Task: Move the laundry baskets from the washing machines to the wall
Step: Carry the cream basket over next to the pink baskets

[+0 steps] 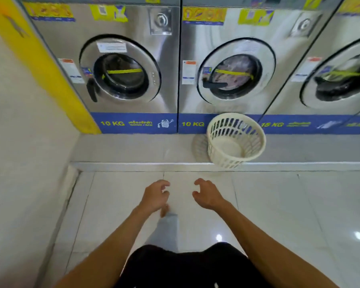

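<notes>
Nearest the camera, dark clothing fills the bottom middle of the view, and both bare forearms reach forward from the lower corners over the glossy white tiled floor. A light grey trouser leg and part of a foot show between the arms, below the left hand.

The left hand is held palm inward, wrist slightly bent, its fingers curled loosely and spread apart, holding nothing. The right hand mirrors it, palm turned toward the left one, fingers hooked and apart, thumb pointing inward, also empty. The two hands hover near each other above the floor, with a gap of bare tile between them, and neither touches anything.

Beyond the hands, a raised grey step runs across the view at the foot of the machines. The cream laundry basket, round with slotted sides, sits on this step, tilted so its open mouth faces up and toward the camera, its lower edge overhanging the step's front lip. It is empty and stands well apart from both hands, ahead and to the right of them.

Behind the basket stand steel washing machines with round doors and a blue band along their bases. The basket is just in front of the middle one. A pale wall with a yellow strip runs along the left side.
</notes>
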`<state>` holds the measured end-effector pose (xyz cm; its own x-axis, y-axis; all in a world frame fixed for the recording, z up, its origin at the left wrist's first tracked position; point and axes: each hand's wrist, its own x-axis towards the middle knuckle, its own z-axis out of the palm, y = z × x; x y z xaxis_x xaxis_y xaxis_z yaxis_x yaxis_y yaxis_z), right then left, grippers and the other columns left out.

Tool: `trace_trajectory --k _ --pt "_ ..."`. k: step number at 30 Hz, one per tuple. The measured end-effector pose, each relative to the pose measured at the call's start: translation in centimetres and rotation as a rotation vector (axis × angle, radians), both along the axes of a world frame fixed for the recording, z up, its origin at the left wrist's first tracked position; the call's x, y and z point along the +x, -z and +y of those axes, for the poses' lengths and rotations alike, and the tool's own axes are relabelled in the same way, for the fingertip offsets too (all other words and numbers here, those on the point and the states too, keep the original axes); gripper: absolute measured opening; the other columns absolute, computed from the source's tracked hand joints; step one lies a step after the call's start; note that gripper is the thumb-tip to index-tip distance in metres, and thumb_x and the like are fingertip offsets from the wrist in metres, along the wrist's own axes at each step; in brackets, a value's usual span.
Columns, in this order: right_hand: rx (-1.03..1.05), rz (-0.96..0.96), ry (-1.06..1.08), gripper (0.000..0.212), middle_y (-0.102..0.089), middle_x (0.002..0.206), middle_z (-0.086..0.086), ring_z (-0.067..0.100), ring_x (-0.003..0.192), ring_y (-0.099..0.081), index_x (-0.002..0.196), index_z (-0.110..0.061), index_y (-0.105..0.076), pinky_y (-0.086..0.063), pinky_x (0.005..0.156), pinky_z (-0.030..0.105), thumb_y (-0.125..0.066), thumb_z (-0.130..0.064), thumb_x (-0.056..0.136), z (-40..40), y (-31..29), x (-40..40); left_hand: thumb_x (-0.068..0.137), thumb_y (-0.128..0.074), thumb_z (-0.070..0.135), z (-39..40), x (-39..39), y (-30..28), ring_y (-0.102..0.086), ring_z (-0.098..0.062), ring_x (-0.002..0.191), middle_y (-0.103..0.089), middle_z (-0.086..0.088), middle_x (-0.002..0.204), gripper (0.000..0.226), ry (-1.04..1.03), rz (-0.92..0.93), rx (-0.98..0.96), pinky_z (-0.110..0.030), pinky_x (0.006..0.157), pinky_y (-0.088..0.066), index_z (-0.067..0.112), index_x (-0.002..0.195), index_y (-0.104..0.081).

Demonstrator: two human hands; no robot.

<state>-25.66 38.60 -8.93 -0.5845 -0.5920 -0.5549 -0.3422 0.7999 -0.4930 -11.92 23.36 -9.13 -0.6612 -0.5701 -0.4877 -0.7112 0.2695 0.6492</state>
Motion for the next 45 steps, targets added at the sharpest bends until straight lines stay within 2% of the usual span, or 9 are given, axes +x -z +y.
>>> trace_trajectory --k 8,16,22,27,30,33,36,41,45 --pt "0.044 0.002 0.214 0.056 -0.050 0.146 0.017 0.032 0.132 -0.051 0.148 -0.011 -0.042 -0.041 0.108 0.038 -0.057 -0.024 0.095 1.4 1.3 -11.9 0.087 -0.055 0.011 -1.6 -13.1 2.4 -0.059 -0.019 0.117 -0.062 -0.005 0.128 0.041 0.172 -0.041 0.080 -0.020 0.088 -0.041 0.023 0.126 -0.062" --pt "0.128 -0.037 0.387 0.057 -0.051 0.147 0.014 0.030 0.135 -0.050 0.150 -0.010 -0.040 -0.042 0.110 0.038 -0.055 -0.025 0.096 3.1 2.2 -23.9 0.087 -0.053 0.012 -3.5 -26.5 4.3 -0.057 -0.019 0.118 -0.061 -0.007 0.129 0.039 0.281 -0.139 0.147 -0.026 0.093 -0.045 0.024 0.123 -0.062" --pt "0.145 -0.049 0.462 0.058 -0.051 0.149 0.013 0.029 0.135 -0.050 0.151 -0.008 -0.040 -0.044 0.111 0.040 -0.056 -0.023 0.097 3.7 2.8 -29.7 0.088 -0.052 0.012 -4.7 -34.2 4.5 -0.056 -0.016 0.098 -0.063 -0.006 0.124 0.035 0.357 -0.157 0.121 -0.023 0.080 -0.042 0.025 0.120 -0.062" --pt "0.163 -0.068 0.520 0.056 -0.049 0.149 0.014 0.032 0.135 -0.049 0.148 -0.008 -0.044 -0.045 0.110 0.040 -0.056 -0.020 0.095 4.4 3.9 -33.5 0.090 -0.050 0.012 -5.3 -38.1 5.3 -0.055 -0.016 0.091 -0.064 -0.006 0.119 0.034 0.370 -0.199 0.095 -0.021 0.067 -0.043 0.023 0.119 -0.063" --pt "0.173 -0.087 0.538 0.054 -0.045 0.147 0.015 0.034 0.133 -0.049 0.145 -0.009 -0.046 -0.045 0.108 0.040 -0.057 -0.020 0.093 4.8 4.5 -35.8 0.090 -0.050 0.011 -5.3 -40.0 5.9 -0.058 -0.020 0.091 -0.066 -0.006 0.118 0.033 0.332 -0.235 0.075 -0.022 0.069 -0.044 0.021 0.119 -0.064" --pt "0.172 -0.114 0.475 0.055 -0.046 0.145 0.014 0.034 0.132 -0.050 0.146 -0.012 -0.047 -0.045 0.107 0.040 -0.057 -0.024 0.093 5.5 5.4 -39.1 0.090 -0.052 0.012 -4.7 -42.3 6.6 -0.063 -0.027 0.101 -0.068 -0.008 0.116 0.031 0.266 -0.269 0.040 -0.027 0.083 -0.050 0.018 0.116 -0.066" --pt "0.195 -0.126 0.378 0.052 -0.051 0.144 0.011 0.035 0.128 -0.054 0.144 -0.014 -0.050 -0.048 0.107 0.042 -0.056 -0.025 0.093 6.6 6.1 -43.7 0.089 -0.054 0.009 -3.7 -44.7 7.3 -0.062 -0.030 0.110 -0.068 -0.010 0.120 0.031 0.189 -0.288 -0.004 -0.031 0.094 -0.047 0.012 0.117 -0.067" --pt "0.194 -0.103 0.290 0.045 -0.060 0.133 0.018 0.038 0.117 -0.062 0.134 -0.007 -0.056 -0.054 0.098 0.046 -0.056 -0.020 0.091 8.7 7.9 -52.2 0.088 -0.057 0.007 -1.0 -47.8 8.6 -0.060 -0.029 0.117 -0.066 -0.011 0.125 0.031 -0.029 -0.322 -0.007 -0.032 0.099 -0.044 0.009 0.117 -0.068" --pt "0.239 -0.108 0.195 0.041 -0.058 0.135 0.015 0.036 0.121 -0.059 0.133 -0.007 -0.056 -0.049 0.103 0.042 -0.053 -0.021 0.095 9.5 9.6 -56.4 0.087 -0.055 0.007 1.1 -50.0 9.3 -0.059 -0.027 0.115 -0.062 -0.011 0.131 0.036 -0.203 -0.341 0.047 -0.028 0.091 -0.044 0.010 0.122 -0.065"
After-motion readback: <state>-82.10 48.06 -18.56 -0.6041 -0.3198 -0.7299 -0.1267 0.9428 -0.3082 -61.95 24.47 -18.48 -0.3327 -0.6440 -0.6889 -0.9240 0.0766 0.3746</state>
